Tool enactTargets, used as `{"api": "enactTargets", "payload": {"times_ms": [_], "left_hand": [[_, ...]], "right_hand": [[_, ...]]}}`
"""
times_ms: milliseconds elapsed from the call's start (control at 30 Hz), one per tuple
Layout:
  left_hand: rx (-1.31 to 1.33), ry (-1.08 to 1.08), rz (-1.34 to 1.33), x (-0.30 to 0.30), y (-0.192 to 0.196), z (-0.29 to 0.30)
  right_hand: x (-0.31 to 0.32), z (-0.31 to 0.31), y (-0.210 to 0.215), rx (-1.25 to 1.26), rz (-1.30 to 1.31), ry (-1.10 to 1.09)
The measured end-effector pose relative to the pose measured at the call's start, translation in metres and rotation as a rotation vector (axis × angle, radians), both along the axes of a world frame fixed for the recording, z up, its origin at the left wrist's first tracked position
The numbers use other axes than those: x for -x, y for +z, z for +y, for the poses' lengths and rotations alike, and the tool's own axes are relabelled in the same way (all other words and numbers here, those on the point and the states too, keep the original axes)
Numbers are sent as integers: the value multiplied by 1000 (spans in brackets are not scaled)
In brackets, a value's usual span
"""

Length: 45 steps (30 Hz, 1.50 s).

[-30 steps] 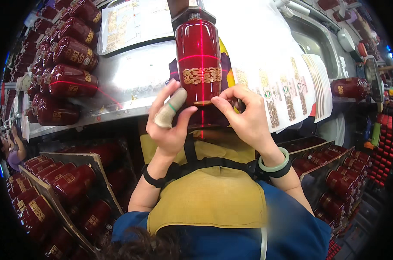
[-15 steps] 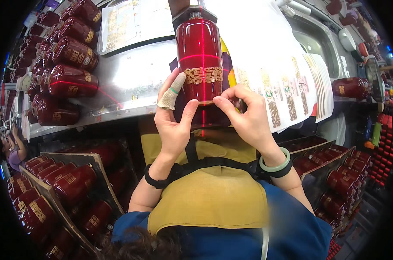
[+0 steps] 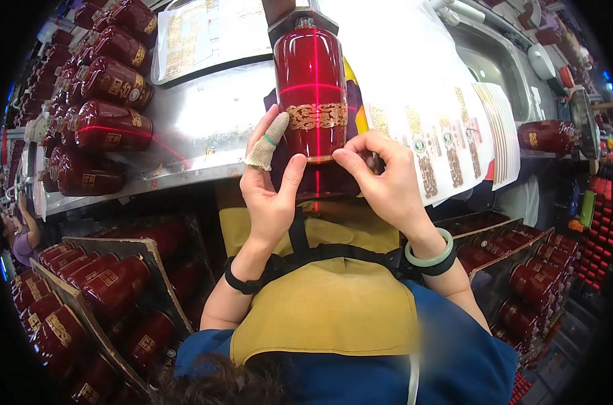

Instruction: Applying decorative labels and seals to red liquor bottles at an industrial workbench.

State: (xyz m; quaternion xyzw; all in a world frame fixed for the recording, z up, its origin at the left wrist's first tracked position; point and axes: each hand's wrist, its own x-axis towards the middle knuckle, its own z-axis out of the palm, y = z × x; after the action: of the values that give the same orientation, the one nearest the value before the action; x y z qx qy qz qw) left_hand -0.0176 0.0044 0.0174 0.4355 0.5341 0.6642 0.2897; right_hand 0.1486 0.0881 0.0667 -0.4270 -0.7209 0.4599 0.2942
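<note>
A glossy red bottle (image 3: 310, 71) lies on its side, neck pointing away from me, with an ornate gold band (image 3: 316, 116) around its lower part. Along its base edge runs a thin gold strip (image 3: 318, 160). My left hand (image 3: 269, 196) steadies the bottle's left side, thumb near the base; a cloth cover (image 3: 264, 143) is on one finger. At the base's right corner, my right hand (image 3: 391, 175) is closed, thumb pressed to the rim by the strip's end, its other fingertips partly hidden. Red laser lines cross the bottle. Its neck end meets a dark angular holder (image 3: 279, 28).
Gold-patterned decal sheets (image 3: 448, 177) lie right of the bottle, and another sheet (image 3: 205, 34) lies far left. Red bottles (image 3: 114, 128) are stacked at left. Wooden-sided crates (image 3: 159, 270) of bottles flank me. A metal sink (image 3: 489, 64) is at far right; another person (image 3: 26, 236) at far left.
My left thumb has shifted slightly left. My right thumb has edged slightly along the base rim. The bottle appears in the same place.
</note>
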Motion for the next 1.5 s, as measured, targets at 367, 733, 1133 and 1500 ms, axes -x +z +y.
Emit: {"api": "enactTargets", "payload": {"times_ms": [367,733,1133,1500], "left_hand": [[-9,47,-35,-2,-5,1],[-316,307,849,3,-4,6],[-280,314,1095,0,-4,4],[-239,283,853,1,-3,4]], "right_hand": [[1,0,0,15,-9,-8],[-4,4,7,-24,5,16],[-21,20,21,32,-144,148],[-21,20,20,24,-87,170]]}}
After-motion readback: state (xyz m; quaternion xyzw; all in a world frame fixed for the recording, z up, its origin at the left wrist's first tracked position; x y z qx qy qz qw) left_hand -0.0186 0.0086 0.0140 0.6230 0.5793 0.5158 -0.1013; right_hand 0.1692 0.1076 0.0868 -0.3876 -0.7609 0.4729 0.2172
